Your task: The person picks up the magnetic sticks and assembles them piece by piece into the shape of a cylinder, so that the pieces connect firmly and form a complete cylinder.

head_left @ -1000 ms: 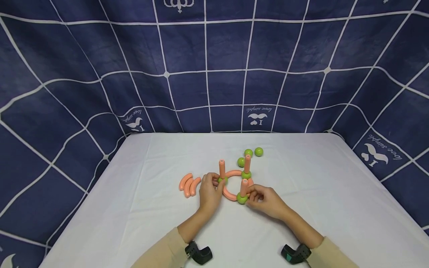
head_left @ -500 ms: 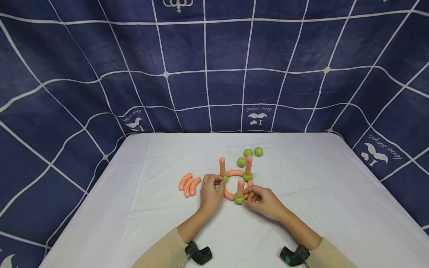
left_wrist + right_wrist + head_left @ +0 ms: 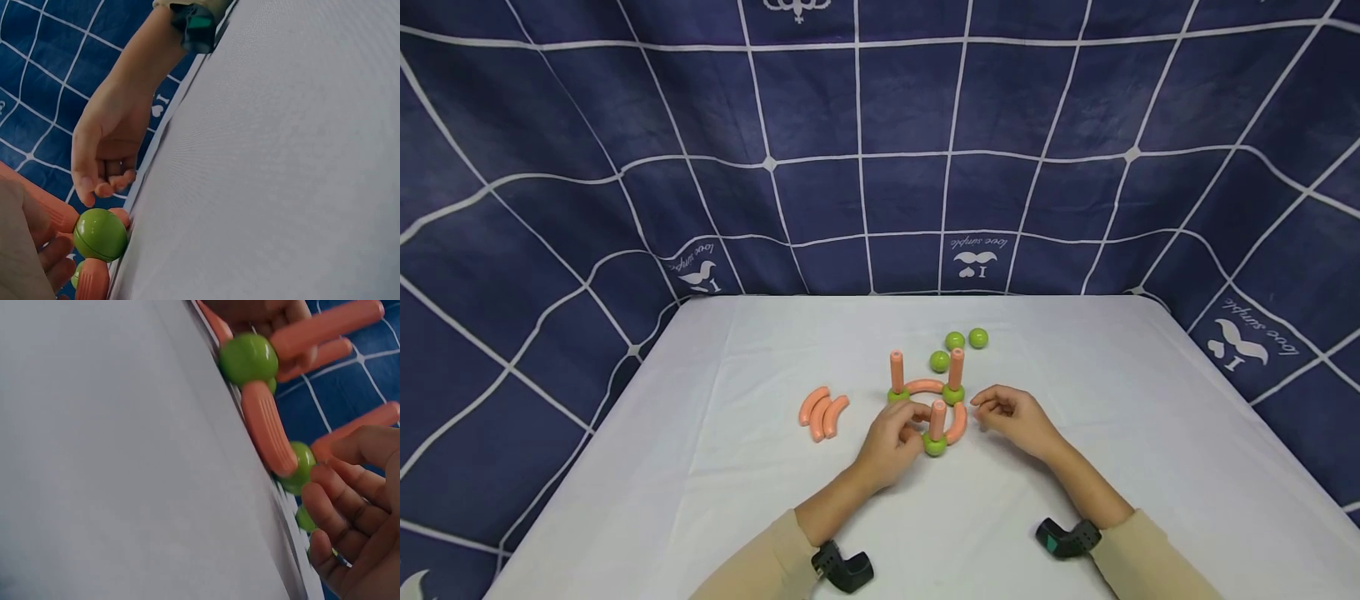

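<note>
Three green balls, each bearing an upright orange rod, stand in a ring with curved orange rods between them. My left hand (image 3: 889, 446) is at the left of the front ball (image 3: 935, 445) and its upright rod (image 3: 937, 418), fingers bent. What its fingertips touch is hidden, as is the curved piece beneath it. Right of the ring, my right hand (image 3: 1017, 421) holds nothing, its fingers loosely bent. Near its fingertips lies the right curved rod (image 3: 269, 428), its far end overlapping the far right ball (image 3: 953, 395); I cannot tell if they join. The far left ball (image 3: 898, 395) stands untouched.
Three loose green balls (image 3: 939, 361) lie behind the ring on the white-covered table (image 3: 737, 500). Three loose curved orange rods (image 3: 817, 415) lie together to the left. A blue checked cloth (image 3: 902, 200) hangs behind the table.
My left hand has left the far left ball and come right and nearer, to the front ball. My right hand has let go at the front ball and moved right and away from me.
</note>
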### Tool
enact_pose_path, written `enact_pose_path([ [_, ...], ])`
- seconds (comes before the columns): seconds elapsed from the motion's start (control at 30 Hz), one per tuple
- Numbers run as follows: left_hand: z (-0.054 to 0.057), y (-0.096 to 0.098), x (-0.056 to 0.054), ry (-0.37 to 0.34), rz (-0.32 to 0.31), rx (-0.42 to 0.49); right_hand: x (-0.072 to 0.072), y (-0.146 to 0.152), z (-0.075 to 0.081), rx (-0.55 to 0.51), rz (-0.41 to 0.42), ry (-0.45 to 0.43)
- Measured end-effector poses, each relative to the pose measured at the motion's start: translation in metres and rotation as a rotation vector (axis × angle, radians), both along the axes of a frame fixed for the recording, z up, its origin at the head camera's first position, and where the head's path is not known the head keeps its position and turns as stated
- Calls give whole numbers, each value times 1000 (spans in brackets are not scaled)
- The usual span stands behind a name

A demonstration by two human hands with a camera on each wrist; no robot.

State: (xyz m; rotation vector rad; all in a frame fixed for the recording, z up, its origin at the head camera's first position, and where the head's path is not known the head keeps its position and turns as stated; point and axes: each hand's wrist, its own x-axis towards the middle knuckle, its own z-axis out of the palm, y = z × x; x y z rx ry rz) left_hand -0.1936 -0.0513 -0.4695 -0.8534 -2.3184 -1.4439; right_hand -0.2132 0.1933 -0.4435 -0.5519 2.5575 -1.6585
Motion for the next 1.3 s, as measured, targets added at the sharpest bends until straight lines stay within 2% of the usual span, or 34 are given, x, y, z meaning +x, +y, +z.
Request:
enact_pose_path([
  [0.1,0,-1,-1,61,-54,-28,-13,2,0,0,-58,3],
  [0.17,-1,-1,-1,94,-65,-52,-22,2,-1,-4,-86,3],
  [0.43,-3,0,0,135,-28,-113,-52,-10,-2,-28,-159,8],
  [0.63,-1,0,0,105,-14,-127,-68,-23,2,-10,-173,23],
  [0.9,0,1,-1,104,-26,-124,-86,-32,2,129,-140,61],
  [1.13,-1,1,-1,99,-24,-123,-94,-36,-1,218,-126,27],
  [1.3,-1,0,-1,84,-20,-133,-97,-40,-1,299,-116,54],
])
